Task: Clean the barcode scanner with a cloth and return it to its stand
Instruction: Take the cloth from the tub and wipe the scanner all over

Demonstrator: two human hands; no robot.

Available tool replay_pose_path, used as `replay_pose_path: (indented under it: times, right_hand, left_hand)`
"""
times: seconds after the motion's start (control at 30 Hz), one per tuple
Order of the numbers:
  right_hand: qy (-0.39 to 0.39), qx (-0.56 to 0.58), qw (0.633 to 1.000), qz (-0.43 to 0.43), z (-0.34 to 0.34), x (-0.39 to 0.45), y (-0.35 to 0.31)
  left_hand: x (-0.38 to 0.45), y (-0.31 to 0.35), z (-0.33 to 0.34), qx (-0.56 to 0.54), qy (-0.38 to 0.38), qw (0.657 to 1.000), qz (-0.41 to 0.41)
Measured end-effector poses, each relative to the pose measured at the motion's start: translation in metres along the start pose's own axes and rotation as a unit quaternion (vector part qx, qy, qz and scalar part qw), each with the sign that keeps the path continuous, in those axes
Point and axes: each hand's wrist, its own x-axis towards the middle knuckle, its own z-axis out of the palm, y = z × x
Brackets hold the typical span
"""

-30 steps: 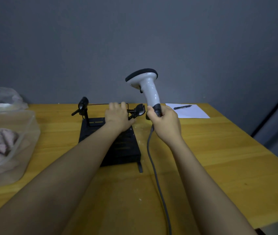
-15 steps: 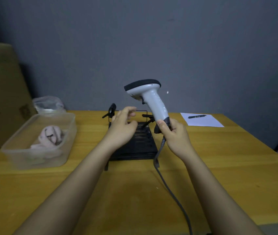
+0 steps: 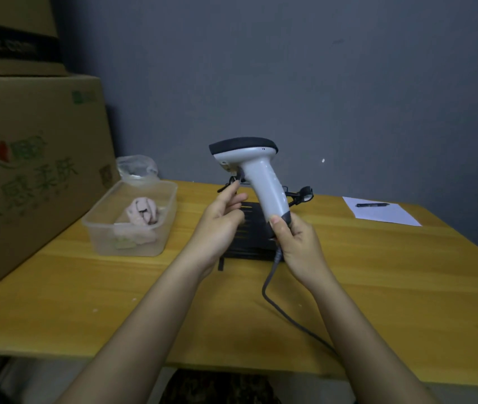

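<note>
My right hand (image 3: 293, 243) grips the base of the white barcode scanner (image 3: 258, 176) and holds it upright above the table, its black-capped head facing left. The scanner's grey cable (image 3: 278, 298) trails down over the table toward me. My left hand (image 3: 220, 220) hovers just left of the handle with fingers apart, one fingertip near the trigger, holding nothing. Behind both hands the black stand (image 3: 249, 240) sits on the wooden table (image 3: 377, 287). A pink cloth (image 3: 141, 214) lies crumpled in a clear plastic container (image 3: 109, 228) at the left.
Large cardboard boxes (image 3: 28, 158) stand at the table's left end. A clear plastic bag (image 3: 135, 167) sits behind the container. A sheet of paper (image 3: 383, 217) with a black pen (image 3: 372, 205) lies at the far right. The grey wall is close behind.
My left hand has left the stand and risen beside the scanner's handle. My view has swung left, bringing the container and boxes into sight. My right hand still holds the scanner.
</note>
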Motion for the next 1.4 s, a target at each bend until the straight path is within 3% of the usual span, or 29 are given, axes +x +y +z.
replay_pose_path:
  times: [0.57,0.73,1.03,1.2,1.4]
  right_hand:
    - [-0.113,-0.055,0.992,-0.027,0.015,-0.014,0.003]
    - [-0.107,-0.06,0.992,-0.024,0.017,-0.015,0.01]
    - [-0.016,-0.052,0.998,-0.044,0.015,-0.002,0.005]
    - [0.003,-0.128,0.991,-0.049,0.013,0.011,-0.003]
    - [-0.021,-0.205,0.977,-0.052,0.024,0.042,-0.013]
  left_hand:
    - [-0.005,-0.016,-0.004,0.069,0.021,0.997,0.026]
    - [-0.001,-0.024,-0.006,0.09,0.018,0.996,0.019]
    - [0.012,-0.028,-0.01,0.08,0.01,0.997,-0.003]
    - [0.018,-0.037,-0.034,0.175,0.038,0.984,-0.01]
    - [0.031,-0.047,-0.077,0.197,0.099,0.975,-0.04]
